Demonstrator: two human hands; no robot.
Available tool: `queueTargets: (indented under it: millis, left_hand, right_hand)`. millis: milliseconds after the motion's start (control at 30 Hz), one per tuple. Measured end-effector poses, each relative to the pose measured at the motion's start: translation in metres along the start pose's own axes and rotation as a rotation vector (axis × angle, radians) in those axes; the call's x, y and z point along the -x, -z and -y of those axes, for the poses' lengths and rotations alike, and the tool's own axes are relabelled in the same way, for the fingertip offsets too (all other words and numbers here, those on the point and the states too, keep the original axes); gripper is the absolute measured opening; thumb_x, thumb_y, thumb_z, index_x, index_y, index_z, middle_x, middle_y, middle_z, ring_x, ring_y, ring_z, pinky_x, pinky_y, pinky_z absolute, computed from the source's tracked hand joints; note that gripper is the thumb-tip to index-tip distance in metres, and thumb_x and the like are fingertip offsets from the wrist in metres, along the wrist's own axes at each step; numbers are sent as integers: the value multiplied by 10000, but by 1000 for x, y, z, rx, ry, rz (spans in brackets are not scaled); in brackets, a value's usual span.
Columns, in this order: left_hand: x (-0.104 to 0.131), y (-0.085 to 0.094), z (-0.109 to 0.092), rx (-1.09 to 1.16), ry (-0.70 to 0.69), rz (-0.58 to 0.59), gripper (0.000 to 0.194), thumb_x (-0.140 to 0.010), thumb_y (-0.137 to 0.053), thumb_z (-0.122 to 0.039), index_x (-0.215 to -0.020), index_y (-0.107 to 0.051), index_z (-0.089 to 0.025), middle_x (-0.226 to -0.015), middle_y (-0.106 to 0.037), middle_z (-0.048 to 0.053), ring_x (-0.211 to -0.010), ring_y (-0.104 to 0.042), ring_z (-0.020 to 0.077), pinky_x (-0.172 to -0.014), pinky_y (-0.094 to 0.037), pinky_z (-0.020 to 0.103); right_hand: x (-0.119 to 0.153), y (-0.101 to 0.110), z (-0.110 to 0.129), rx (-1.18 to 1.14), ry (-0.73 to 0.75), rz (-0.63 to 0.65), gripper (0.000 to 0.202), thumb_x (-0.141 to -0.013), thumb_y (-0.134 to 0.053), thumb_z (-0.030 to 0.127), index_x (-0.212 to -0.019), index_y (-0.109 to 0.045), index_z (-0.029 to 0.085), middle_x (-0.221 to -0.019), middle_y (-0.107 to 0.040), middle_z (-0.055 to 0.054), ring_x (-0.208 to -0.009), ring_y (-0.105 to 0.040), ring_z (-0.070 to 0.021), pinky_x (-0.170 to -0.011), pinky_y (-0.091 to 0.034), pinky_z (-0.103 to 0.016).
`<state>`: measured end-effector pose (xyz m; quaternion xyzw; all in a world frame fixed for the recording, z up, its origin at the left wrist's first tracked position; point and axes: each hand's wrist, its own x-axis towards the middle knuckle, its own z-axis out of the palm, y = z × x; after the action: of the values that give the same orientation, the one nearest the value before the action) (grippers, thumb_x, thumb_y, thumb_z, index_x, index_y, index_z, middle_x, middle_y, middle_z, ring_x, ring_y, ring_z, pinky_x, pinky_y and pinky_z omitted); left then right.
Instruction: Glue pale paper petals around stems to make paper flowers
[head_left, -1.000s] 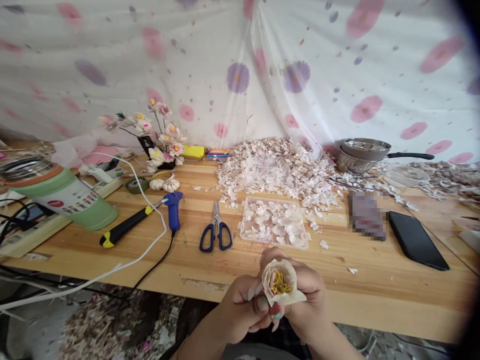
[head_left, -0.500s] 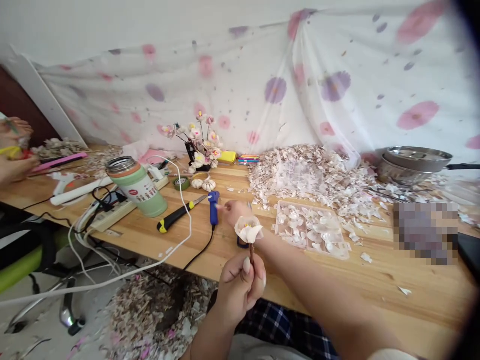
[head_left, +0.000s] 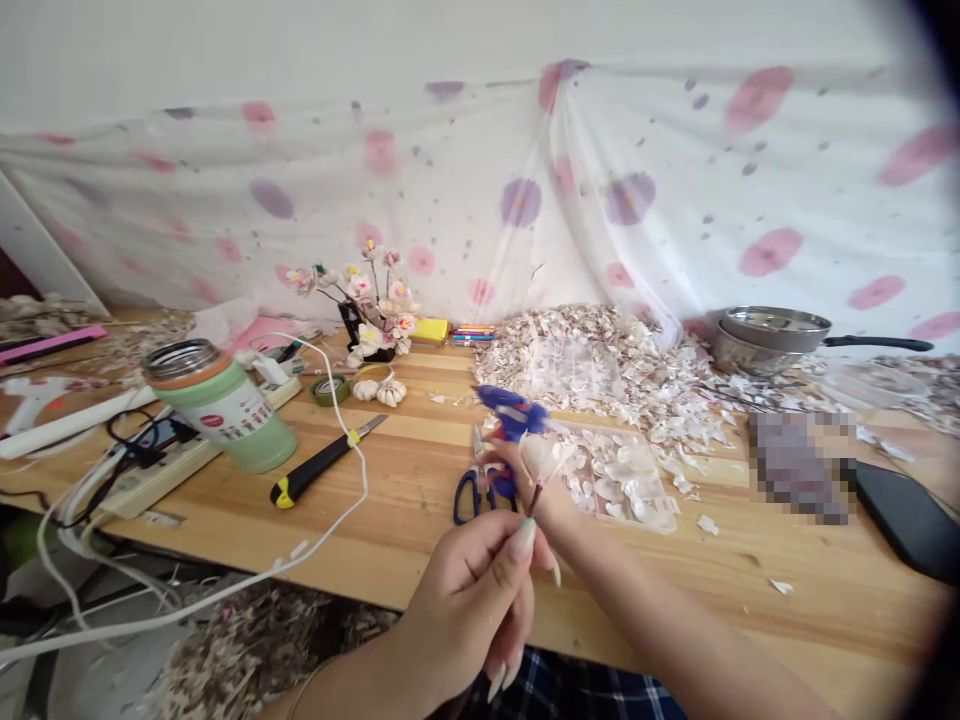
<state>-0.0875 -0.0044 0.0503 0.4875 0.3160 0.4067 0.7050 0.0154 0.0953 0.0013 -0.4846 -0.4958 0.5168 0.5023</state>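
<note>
My left hand (head_left: 476, 590) pinches the thin brown stem of a white handmade flower (head_left: 544, 456), which stands upright in front of me. Behind it, my right hand (head_left: 510, 462) is wrapped round a blue glue gun (head_left: 514, 412), blurred by motion and pointing left. The flower partly hides my right hand. Beside that hand lie scissors with dark blue handles (head_left: 466, 497). Just right of it, a clear compartment tray (head_left: 660, 520) holds loose white petals.
A utility knife (head_left: 322, 465), a green thermos (head_left: 255, 425), a power strip (head_left: 161, 470) and white cables lie to the left. A flower arrangement (head_left: 382, 300) and a petal heap (head_left: 525, 330) stand behind. Steel pans (head_left: 772, 340) and a black phone-like object (head_left: 904, 520) are right.
My right hand has picked up the glue gun from the table and moved it right. The flower has shifted right and lower. The view has turned right, and the scissors now show.
</note>
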Motion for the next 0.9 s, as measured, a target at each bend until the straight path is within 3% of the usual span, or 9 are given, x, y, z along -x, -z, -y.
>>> queueTargets:
  millis: [133, 200, 267, 333, 433, 567, 733, 900]
  left_hand:
    - [-39, -16, 4, 30, 89, 52, 441, -849, -535, -637, -803, -506, -200, -353, -467, -86, -232, -294, 51, -257, -214, 132]
    - [-61, -21, 20, 15, 112, 54, 443, -846, -526, -642, -797, -500, -203, -356, -486, -78, -236, -317, 59, -258, -245, 138]
    - [-82, -24, 38, -26, 105, 14, 441, -848, -512, -640, -787, -493, -204, -329, -446, -94, -223, -277, 57, -252, -222, 139]
    - [-98, -22, 54, -69, 131, -24, 447, -843, -508, -644, -781, -495, -202, -310, -398, -110, -216, -248, 56, -253, -185, 141]
    - [-108, -18, 68, -75, 143, -35, 443, -856, -493, -626, -771, -508, -192, -299, -361, -118, -216, -225, 50, -274, -153, 141]
    - [-104, -15, 73, -40, 182, -8, 427, -868, -485, -605, -770, -514, -191, -293, -365, -113, -223, -220, 49, -279, -152, 142]
    - [-100, -15, 75, -14, 253, -31, 439, -844, -499, -635, -768, -494, -202, -291, -365, -118, -224, -198, 46, -256, -162, 137]
    - [-97, -13, 75, -16, 320, -37, 465, -841, -477, -669, -784, -497, -208, -299, -371, -118, -221, -207, 46, -242, -177, 129]
  right_hand:
    - [59, 92, 2, -172, 7, -314, 361, -769, -660, 474, -932, -590, 160, -608, -549, 23, -466, -472, -88, -419, -376, -194]
    - [82, 119, -4, -261, 38, -462, 407, -705, -742, 463, -936, -592, 164, -579, -526, 33, -434, -433, -75, -386, -330, -179]
    - [97, 132, -14, -286, 64, -539, 408, -689, -779, 460, -902, -591, 168, -536, -497, 42, -394, -402, -69, -353, -291, -174]
    - [105, 136, -26, -200, 79, -558, 368, -730, -755, 461, -899, -598, 174, -511, -489, 41, -375, -404, -82, -344, -306, -188]
    - [109, 133, -39, 115, 145, -563, 242, -780, -706, 404, -868, -642, 187, -543, -547, 5, -431, -493, -136, -391, -411, -240]
    - [108, 128, -32, 448, 367, -413, 130, -796, -623, 313, -700, -614, 225, -634, -617, -32, -562, -608, -193, -513, -524, -275]
    - [106, 126, -18, 571, 480, -342, 87, -807, -559, 183, -741, -585, 234, -628, -595, -5, -538, -615, -168, -497, -509, -228]
    - [109, 121, -19, 641, 490, -302, 69, -793, -571, 172, -756, -573, 230, -625, -562, 7, -500, -589, -148, -445, -476, -210]
